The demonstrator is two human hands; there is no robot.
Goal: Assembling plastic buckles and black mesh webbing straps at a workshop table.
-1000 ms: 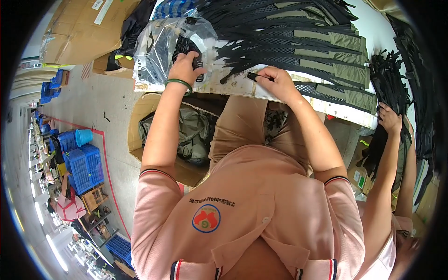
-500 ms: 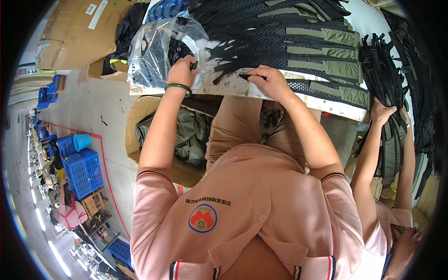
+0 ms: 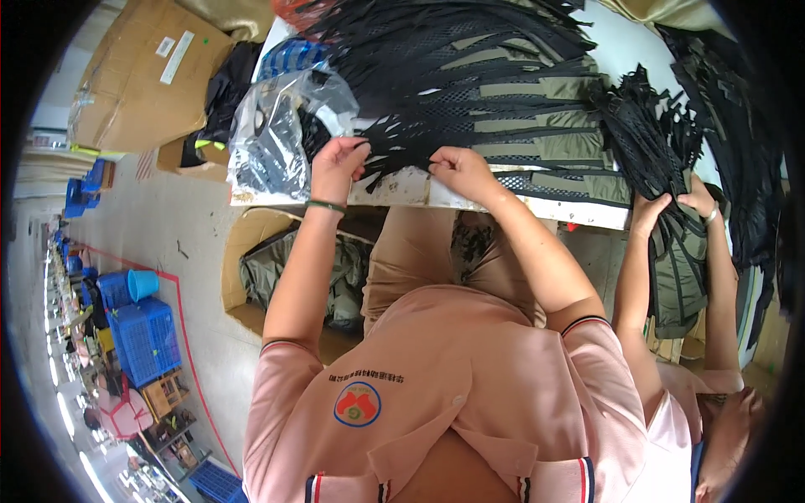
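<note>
My left hand point(image 3: 337, 168), with a dark green bangle at its wrist, is closed in a pinch beside the clear plastic bag point(image 3: 289, 117). Something small and dark shows at its fingertips, too small to name. A short way to the right, my right hand point(image 3: 463, 173) is closed at the table's near edge, its fingertips on a black strap point(image 3: 411, 161). Loose strap ends fan out between the two hands. They belong to a row of olive-green and black mesh pieces point(image 3: 579, 149) laid side by side. Dark small parts fill part of the bag.
An open carton point(image 3: 231, 261) with olive fabric stands below the table's edge point(image 3: 402, 197). At right, another person's hands point(image 3: 671, 205) hold a bundle of strapped pieces point(image 3: 654, 126). A large cardboard box point(image 3: 142, 75) is at far left, with blue crates point(image 3: 142, 339) on the floor.
My left hand has moved right, away from the plastic bag, with its pinch toward the strap ends. My right hand has shifted slightly left. The other person now has both hands on the bundle.
</note>
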